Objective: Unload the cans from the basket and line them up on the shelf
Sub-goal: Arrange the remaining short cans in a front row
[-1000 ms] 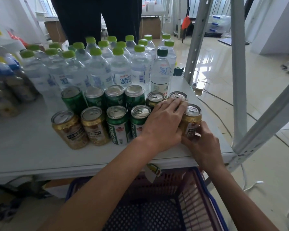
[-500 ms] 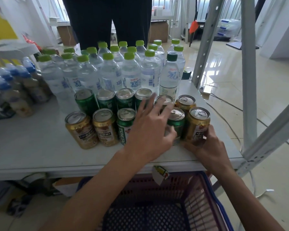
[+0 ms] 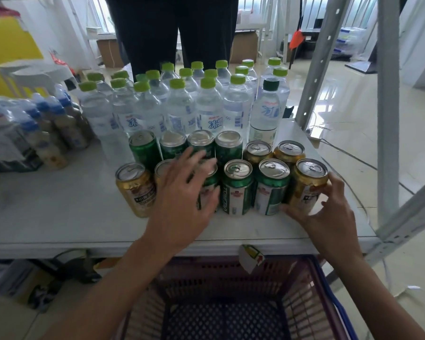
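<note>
Green and gold cans stand in two rows on the white shelf (image 3: 59,217). The front row runs from a gold can (image 3: 136,190) at the left to a gold can (image 3: 307,187) at the right, with green cans (image 3: 237,187) between. My right hand (image 3: 329,207) curls around the right gold can from its near side. My left hand (image 3: 184,195) hovers with fingers spread over the cans left of the middle, hiding two of them in part. The purple basket (image 3: 312,303) sits below the shelf edge, and its visible part holds no cans.
Several water bottles (image 3: 206,106) with green caps stand behind the cans. Brown drink bottles (image 3: 49,138) fill the shelf's left. A person in dark trousers (image 3: 172,30) stands behind the shelf. Grey shelf posts (image 3: 388,106) rise at the right. A label tag (image 3: 252,257) hangs from the shelf's front edge.
My left hand has slid left along the front row, uncovering two green cans next to the right gold can. My right hand stays on that gold can.
</note>
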Demonstrator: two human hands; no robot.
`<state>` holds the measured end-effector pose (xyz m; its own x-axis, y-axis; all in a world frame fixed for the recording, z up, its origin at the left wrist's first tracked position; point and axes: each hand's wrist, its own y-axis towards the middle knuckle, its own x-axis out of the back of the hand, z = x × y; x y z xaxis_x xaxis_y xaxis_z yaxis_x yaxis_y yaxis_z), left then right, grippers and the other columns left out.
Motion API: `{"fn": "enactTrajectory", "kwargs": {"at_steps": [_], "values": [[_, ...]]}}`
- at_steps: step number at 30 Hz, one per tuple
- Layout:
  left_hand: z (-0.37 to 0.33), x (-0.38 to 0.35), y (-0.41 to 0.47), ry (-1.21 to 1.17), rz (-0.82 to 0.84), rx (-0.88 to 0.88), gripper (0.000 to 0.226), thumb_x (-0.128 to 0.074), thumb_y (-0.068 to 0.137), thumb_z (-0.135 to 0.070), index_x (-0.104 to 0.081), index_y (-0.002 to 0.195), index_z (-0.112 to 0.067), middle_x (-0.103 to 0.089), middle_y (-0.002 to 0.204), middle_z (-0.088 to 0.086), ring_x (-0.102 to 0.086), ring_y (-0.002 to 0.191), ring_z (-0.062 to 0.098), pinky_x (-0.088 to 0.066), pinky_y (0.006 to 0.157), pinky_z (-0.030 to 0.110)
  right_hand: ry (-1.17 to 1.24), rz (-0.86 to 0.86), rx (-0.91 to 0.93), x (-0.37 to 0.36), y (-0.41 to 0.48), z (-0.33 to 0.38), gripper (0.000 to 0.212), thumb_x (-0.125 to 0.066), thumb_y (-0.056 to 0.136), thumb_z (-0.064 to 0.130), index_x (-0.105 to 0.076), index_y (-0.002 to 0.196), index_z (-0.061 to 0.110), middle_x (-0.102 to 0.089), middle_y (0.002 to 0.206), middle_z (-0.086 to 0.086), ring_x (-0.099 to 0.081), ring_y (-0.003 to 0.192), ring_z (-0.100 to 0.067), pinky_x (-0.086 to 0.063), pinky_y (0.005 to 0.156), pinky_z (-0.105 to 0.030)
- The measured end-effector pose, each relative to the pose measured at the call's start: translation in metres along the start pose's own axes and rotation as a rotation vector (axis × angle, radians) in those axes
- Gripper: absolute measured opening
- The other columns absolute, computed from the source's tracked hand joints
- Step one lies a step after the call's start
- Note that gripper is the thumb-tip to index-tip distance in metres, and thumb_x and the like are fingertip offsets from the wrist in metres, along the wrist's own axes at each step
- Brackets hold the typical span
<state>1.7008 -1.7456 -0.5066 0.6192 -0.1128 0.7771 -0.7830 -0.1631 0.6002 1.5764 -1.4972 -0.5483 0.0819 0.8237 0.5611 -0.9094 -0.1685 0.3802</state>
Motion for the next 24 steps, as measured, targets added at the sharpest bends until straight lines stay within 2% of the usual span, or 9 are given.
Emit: {"fn": "enactTrajectory", "kwargs": {"at_steps": [2,5,7,9,10,13,17,21,24], "values": [[0.016,0.004,-0.006,0.029,0.043,0.003,0.053,-0.048,0.1,-0.046,-0.043,0.15,-0.03,-0.039,0.158,-0.007,-0.033,0.148,0.018,-0.022,0.12,0.041,0.025,-0.018,-0.01,-0.003,-0.002,0.006,0.108,-0.096,0.058,0.042,-0.035,0.145,0.019,-0.059,0.135,-0.002,-0.052,0.113,-0.01,-0.042,0.092,-0.03],[0.018,0.0,-0.009,0.108,0.137,-0.067,0.057,-0.036,0.102,-0.055,-0.03,0.156,-0.038,-0.03,0.163,-0.014,-0.028,0.151,0.017,-0.02,0.119,0.047,0.052,-0.033,-0.032,-0.005,-0.005,0.013,0.113,-0.094,0.057,0.046,-0.033,0.147,0.019,-0.054,0.14,-0.004,-0.051,0.117,-0.012,-0.041,0.095,-0.031],[0.018,-0.002,-0.008,0.127,0.152,-0.079,0.057,-0.035,0.101,-0.057,-0.031,0.155,-0.038,-0.032,0.161,-0.016,-0.027,0.151,0.017,-0.02,0.118,0.048,0.038,-0.056,-0.055,-0.006,-0.005,0.019,0.118,-0.092,0.056,0.052,-0.029,0.151,0.022,-0.047,0.146,-0.006,-0.049,0.129,-0.022,-0.042,0.101,-0.039],[0.024,-0.002,-0.008,0.085,0.149,-0.101,0.054,-0.04,0.101,-0.053,-0.036,0.152,-0.038,-0.035,0.158,-0.017,-0.027,0.151,0.015,-0.019,0.118,0.047,-0.014,-0.117,-0.057,-0.005,-0.007,0.03,0.123,-0.086,0.055,0.065,-0.025,0.154,0.025,-0.037,0.153,-0.008,-0.037,0.141,-0.03,-0.036,0.111,-0.054],[0.027,-0.001,-0.009,0.058,0.139,-0.122,0.051,-0.042,0.102,-0.049,-0.038,0.151,-0.037,-0.036,0.158,-0.017,-0.027,0.151,0.013,-0.018,0.119,0.045,-0.045,-0.161,-0.023,-0.005,-0.007,0.037,0.123,-0.083,0.056,0.07,-0.026,0.154,0.024,-0.034,0.154,-0.008,-0.033,0.143,-0.031,-0.033,0.111,-0.055],[0.033,-0.001,-0.009,-0.004,0.098,-0.166,0.045,-0.046,0.104,-0.036,-0.044,0.148,-0.035,-0.04,0.156,-0.017,-0.028,0.15,0.01,-0.018,0.117,0.04,-0.146,-0.245,0.212,-0.01,-0.008,0.058,0.101,-0.081,0.069,0.062,-0.042,0.15,0.018,-0.037,0.155,-0.007,-0.035,0.142,-0.031,-0.032,0.112,-0.048],[0.034,-0.004,-0.007,-0.02,0.034,-0.163,0.045,-0.048,0.103,-0.034,-0.046,0.148,-0.031,-0.038,0.158,-0.012,-0.034,0.147,0.011,-0.023,0.114,0.038,-0.242,-0.129,0.493,-0.036,-0.014,0.085,0.067,-0.079,0.081,0.046,-0.062,0.141,0.021,-0.053,0.149,-0.004,-0.041,0.14,-0.032,-0.031,0.116,-0.051],[0.037,-0.005,-0.01,0.003,-0.014,-0.083,0.051,-0.052,0.1,-0.042,-0.048,0.147,-0.023,-0.041,0.157,0.001,-0.035,0.147,0.02,-0.026,0.119,0.048,-0.299,0.088,0.527,-0.045,-0.018,0.083,0.058,-0.071,0.092,0.039,-0.056,0.147,0.029,-0.049,0.155,0.009,-0.034,0.149,-0.025,-0.037,0.11,-0.059],[0.037,-0.007,-0.013,0.04,-0.009,-0.076,0.052,-0.049,0.099,-0.047,-0.047,0.146,-0.026,-0.046,0.152,0.0,-0.039,0.144,0.02,-0.021,0.121,0.046,-0.231,0.091,0.544,-0.045,-0.012,0.077,0.049,-0.071,0.096,0.027,-0.058,0.143,0.029,-0.053,0.151,0.013,-0.035,0.15,-0.019,-0.037,0.109,-0.06]]}}
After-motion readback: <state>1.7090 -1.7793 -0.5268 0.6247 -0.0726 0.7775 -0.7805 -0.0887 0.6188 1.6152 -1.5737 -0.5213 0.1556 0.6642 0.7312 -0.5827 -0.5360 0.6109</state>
